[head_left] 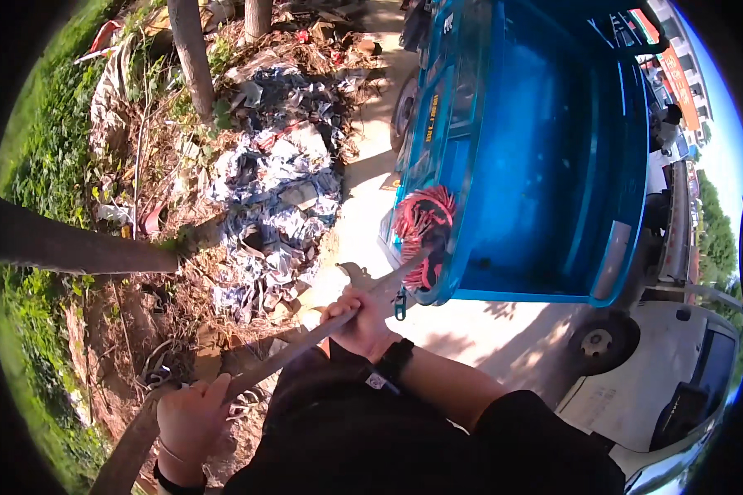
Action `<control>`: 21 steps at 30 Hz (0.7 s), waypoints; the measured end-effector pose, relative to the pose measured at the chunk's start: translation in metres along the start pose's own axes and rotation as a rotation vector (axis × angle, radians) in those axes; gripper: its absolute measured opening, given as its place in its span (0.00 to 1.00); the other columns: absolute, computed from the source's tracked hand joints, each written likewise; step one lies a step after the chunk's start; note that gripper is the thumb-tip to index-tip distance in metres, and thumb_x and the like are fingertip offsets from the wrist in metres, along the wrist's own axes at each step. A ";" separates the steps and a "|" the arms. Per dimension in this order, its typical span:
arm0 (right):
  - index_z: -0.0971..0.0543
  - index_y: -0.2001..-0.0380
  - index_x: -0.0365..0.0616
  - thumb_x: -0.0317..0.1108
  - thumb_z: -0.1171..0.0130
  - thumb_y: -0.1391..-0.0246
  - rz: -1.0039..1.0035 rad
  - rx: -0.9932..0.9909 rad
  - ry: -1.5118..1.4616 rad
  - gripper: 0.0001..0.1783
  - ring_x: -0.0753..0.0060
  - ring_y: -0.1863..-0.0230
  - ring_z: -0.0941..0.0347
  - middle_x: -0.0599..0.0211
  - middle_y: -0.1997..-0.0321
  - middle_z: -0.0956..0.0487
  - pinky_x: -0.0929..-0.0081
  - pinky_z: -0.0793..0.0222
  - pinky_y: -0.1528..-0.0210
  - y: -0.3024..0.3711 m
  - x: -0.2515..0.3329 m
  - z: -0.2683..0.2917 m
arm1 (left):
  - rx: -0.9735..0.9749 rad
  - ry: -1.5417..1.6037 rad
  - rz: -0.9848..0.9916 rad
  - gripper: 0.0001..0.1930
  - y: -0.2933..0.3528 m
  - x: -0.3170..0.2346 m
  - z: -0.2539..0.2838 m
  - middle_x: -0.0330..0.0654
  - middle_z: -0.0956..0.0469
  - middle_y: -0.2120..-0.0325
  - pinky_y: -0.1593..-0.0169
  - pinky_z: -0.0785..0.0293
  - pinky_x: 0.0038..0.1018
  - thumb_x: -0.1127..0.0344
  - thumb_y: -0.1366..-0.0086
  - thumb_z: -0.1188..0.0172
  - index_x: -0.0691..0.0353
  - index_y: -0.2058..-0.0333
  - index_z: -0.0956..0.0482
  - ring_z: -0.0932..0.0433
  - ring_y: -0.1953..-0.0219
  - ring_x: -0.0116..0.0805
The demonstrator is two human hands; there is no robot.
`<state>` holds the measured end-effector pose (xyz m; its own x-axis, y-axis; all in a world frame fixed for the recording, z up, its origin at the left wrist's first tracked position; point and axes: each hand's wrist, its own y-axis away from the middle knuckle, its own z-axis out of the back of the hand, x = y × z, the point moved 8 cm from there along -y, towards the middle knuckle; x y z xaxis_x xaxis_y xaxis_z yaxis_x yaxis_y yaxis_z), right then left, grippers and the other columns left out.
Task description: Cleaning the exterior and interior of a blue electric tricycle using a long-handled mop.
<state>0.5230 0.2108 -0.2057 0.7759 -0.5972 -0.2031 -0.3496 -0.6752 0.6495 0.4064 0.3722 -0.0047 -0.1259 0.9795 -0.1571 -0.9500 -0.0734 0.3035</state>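
Note:
A long grey-brown pole (301, 343) runs slantwise from the lower left up toward the blue cargo vehicle. My left hand (191, 417) is wrapped round its lower part, with a dark band on the wrist. Farther up, the fingers of my right hand (359, 323) close round the same pole; a black watch sits on that wrist. The pole's upper end reaches a coil of red rope (423, 216) hanging at the vehicle's corner; whether they touch I cannot tell. What is fixed to either end of the pole does not show plainly.
The blue cargo bed (537, 165) stands ahead to the right. Left of it lies a heap of grey and white scraps (276, 181) among dry litter. Tree trunks (191, 58) rise on the left beside green plants (45, 165). A white vehicle (636, 375) is at the right.

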 end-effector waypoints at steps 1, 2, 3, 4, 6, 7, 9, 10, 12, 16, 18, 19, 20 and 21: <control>0.40 0.91 0.51 0.33 0.54 0.50 -0.001 0.005 -0.005 0.17 0.73 0.80 0.35 0.73 0.90 0.39 0.68 0.36 0.58 0.000 -0.003 -0.001 | 0.003 0.014 -0.010 0.17 0.004 0.000 0.008 0.36 0.32 0.85 0.84 0.36 0.31 0.62 0.56 0.41 0.51 0.64 0.28 0.31 0.86 0.36; 0.39 0.92 0.51 0.33 0.55 0.50 -0.053 0.015 0.017 0.18 0.72 0.79 0.33 0.73 0.90 0.37 0.67 0.36 0.58 -0.001 -0.008 -0.003 | 0.005 0.008 -0.013 0.17 0.007 -0.003 0.013 0.36 0.32 0.85 0.84 0.36 0.31 0.62 0.56 0.41 0.51 0.64 0.28 0.31 0.86 0.36; 0.38 0.93 0.51 0.33 0.56 0.50 -0.105 0.025 0.040 0.18 0.71 0.78 0.30 0.74 0.90 0.35 0.66 0.35 0.57 0.000 -0.012 -0.005 | 0.054 -0.050 0.021 0.19 0.009 -0.004 0.014 0.37 0.31 0.84 0.82 0.35 0.31 0.62 0.58 0.39 0.53 0.63 0.27 0.30 0.85 0.37; 0.39 0.93 0.51 0.33 0.56 0.51 -0.089 -0.035 0.071 0.18 0.73 0.82 0.34 0.75 0.91 0.37 0.67 0.35 0.61 0.004 -0.011 -0.012 | 0.100 -0.109 0.051 0.21 0.010 -0.006 0.013 0.39 0.30 0.83 0.80 0.35 0.32 0.62 0.59 0.37 0.56 0.63 0.26 0.30 0.84 0.38; 0.40 0.93 0.50 0.32 0.57 0.52 -0.036 -0.027 0.066 0.17 0.73 0.83 0.37 0.75 0.92 0.39 0.68 0.36 0.63 -0.002 0.001 -0.006 | 0.037 -0.130 0.023 0.19 0.009 -0.017 0.009 0.38 0.32 0.84 0.82 0.35 0.31 0.62 0.57 0.39 0.54 0.62 0.27 0.30 0.84 0.37; 0.42 0.92 0.50 0.32 0.57 0.52 0.007 -0.022 0.068 0.17 0.74 0.85 0.40 0.75 0.92 0.42 0.68 0.36 0.65 -0.002 0.006 -0.012 | -0.028 -0.145 0.008 0.17 0.009 -0.022 0.007 0.37 0.33 0.85 0.83 0.35 0.31 0.62 0.55 0.41 0.52 0.62 0.28 0.31 0.85 0.36; 0.44 0.91 0.50 0.31 0.57 0.54 0.085 -0.167 0.100 0.16 0.76 0.87 0.46 0.75 0.91 0.45 0.71 0.38 0.70 -0.001 0.018 -0.014 | -0.047 -0.099 0.029 0.16 0.003 -0.025 0.000 0.38 0.32 0.85 0.82 0.34 0.32 0.62 0.53 0.42 0.53 0.62 0.29 0.29 0.84 0.37; 0.44 0.90 0.50 0.31 0.57 0.54 0.107 -0.176 0.116 0.15 0.77 0.87 0.46 0.75 0.91 0.45 0.72 0.39 0.72 -0.006 0.028 -0.009 | -0.066 -0.050 0.042 0.15 -0.002 -0.027 -0.003 0.39 0.30 0.84 0.80 0.33 0.33 0.62 0.51 0.42 0.54 0.62 0.29 0.28 0.83 0.38; 0.43 0.89 0.51 0.29 0.56 0.55 0.107 -0.227 0.136 0.14 0.79 0.87 0.47 0.76 0.90 0.45 0.77 0.42 0.76 -0.011 0.039 -0.020 | -0.053 0.113 0.076 0.14 -0.009 -0.029 -0.020 0.41 0.29 0.82 0.78 0.32 0.34 0.61 0.50 0.43 0.55 0.63 0.30 0.27 0.81 0.41; 0.45 0.87 0.52 0.30 0.55 0.52 0.192 -0.271 0.331 0.15 0.80 0.89 0.50 0.77 0.90 0.48 0.79 0.47 0.82 -0.033 0.088 -0.048 | 0.004 0.468 0.199 0.13 -0.033 -0.057 -0.051 0.48 0.26 0.77 0.73 0.31 0.38 0.62 0.47 0.45 0.60 0.64 0.31 0.26 0.76 0.49; 0.44 0.84 0.52 0.31 0.56 0.51 0.180 -0.253 0.363 0.13 0.80 0.90 0.51 0.78 0.90 0.49 0.78 0.50 0.85 -0.043 0.109 -0.046 | -0.003 0.584 0.246 0.14 -0.042 -0.066 -0.050 0.51 0.26 0.77 0.71 0.31 0.39 0.63 0.46 0.45 0.62 0.62 0.32 0.26 0.74 0.52; 0.44 0.84 0.52 0.31 0.56 0.51 0.177 -0.249 0.370 0.13 0.80 0.90 0.51 0.78 0.90 0.49 0.78 0.50 0.85 -0.044 0.106 -0.048 | -0.010 0.585 0.251 0.14 -0.040 -0.064 -0.053 0.51 0.26 0.77 0.71 0.31 0.39 0.63 0.46 0.45 0.62 0.62 0.32 0.26 0.74 0.52; 0.44 0.84 0.52 0.31 0.56 0.51 0.166 -0.300 0.367 0.12 0.81 0.91 0.51 0.79 0.90 0.49 0.78 0.50 0.85 -0.045 0.101 -0.045 | -0.019 0.620 0.251 0.15 -0.036 -0.059 -0.060 0.52 0.26 0.77 0.71 0.31 0.39 0.64 0.47 0.44 0.63 0.62 0.32 0.26 0.73 0.52; 0.44 0.84 0.52 0.31 0.56 0.51 0.155 -0.350 0.365 0.12 0.81 0.91 0.52 0.79 0.90 0.49 0.78 0.51 0.85 -0.045 0.094 -0.043 | -0.030 0.654 0.251 0.15 -0.031 -0.056 -0.064 0.53 0.26 0.77 0.70 0.30 0.38 0.64 0.47 0.44 0.63 0.61 0.32 0.26 0.73 0.52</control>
<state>0.6343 0.2036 -0.2226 0.8831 -0.4469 0.1428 -0.3272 -0.3686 0.8701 0.4244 0.3076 -0.0652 -0.4799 0.6187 -0.6220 -0.8759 -0.2973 0.3800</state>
